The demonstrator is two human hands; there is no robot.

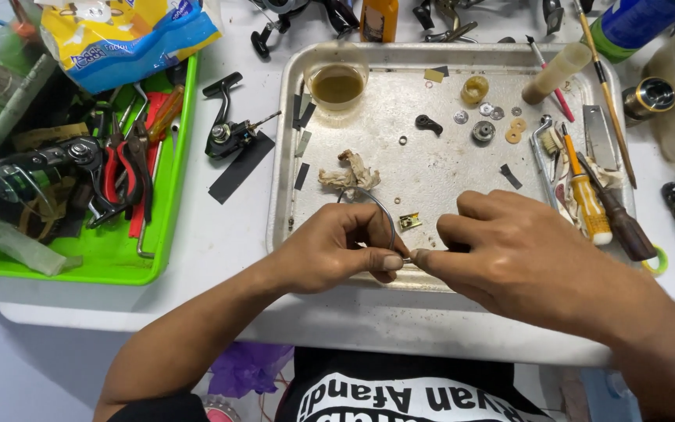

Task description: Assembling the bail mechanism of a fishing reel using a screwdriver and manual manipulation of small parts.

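Note:
My left hand (pixel 343 248) and my right hand (pixel 509 250) meet over the near edge of a metal tray (pixel 431 168). Both pinch the ends of a thin curved wire bail (pixel 376 199) that arcs up from between the fingertips. A small brass part (pixel 409 222) lies on the tray just beyond my fingers. A crumpled dirty rag (pixel 351 173) sits behind the wire.
On the tray: a cup of brownish liquid (pixel 337 84), washers and small rings (pixel 494 125), a yellow-handled screwdriver (pixel 587 205), a brown-handled tool (pixel 623 227). A green bin (pixel 111 254) of pliers and tools stands left. A black reel body (pixel 228 133) lies between.

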